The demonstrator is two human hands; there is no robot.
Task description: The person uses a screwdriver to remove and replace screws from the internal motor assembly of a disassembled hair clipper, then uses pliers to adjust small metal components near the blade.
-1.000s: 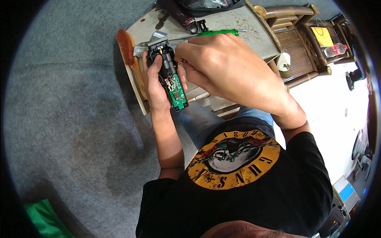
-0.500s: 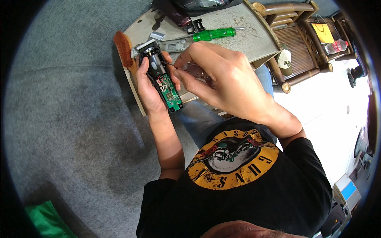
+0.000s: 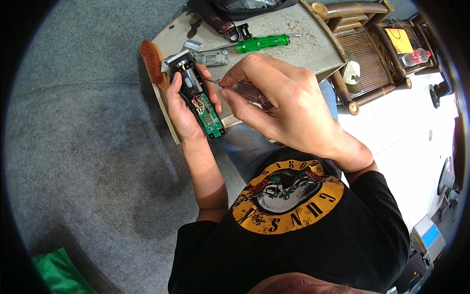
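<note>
My left hand (image 3: 182, 110) is closed around an opened hair clipper (image 3: 190, 80). Its metal blade points away from me, and a motor, thin wires and a green circuit board (image 3: 210, 117) lie bare in the black housing. Between the thumb and fingers of my right hand (image 3: 289, 95) is a screwdriver (image 3: 249, 93) with a clear, dark-tinted handle. Its thin shaft reaches toward the clipper's right side; whether the tip touches cannot be made out. Just beyond the clipper lies a grey housing cover (image 3: 215, 57) on the table.
On the pale table (image 3: 313, 54) lie a green-handled screwdriver (image 3: 264, 43), a wooden brush (image 3: 151, 61), a small metal piece (image 3: 193, 45) and a dark maroon clipper (image 3: 211, 15). A bamboo chair (image 3: 364, 54) stands at the right with a cap (image 3: 351, 73) by it.
My right hand has shifted slightly right, drawing the screwdriver back a little from the clipper. My left hand and the clipper are nearly unmoved.
</note>
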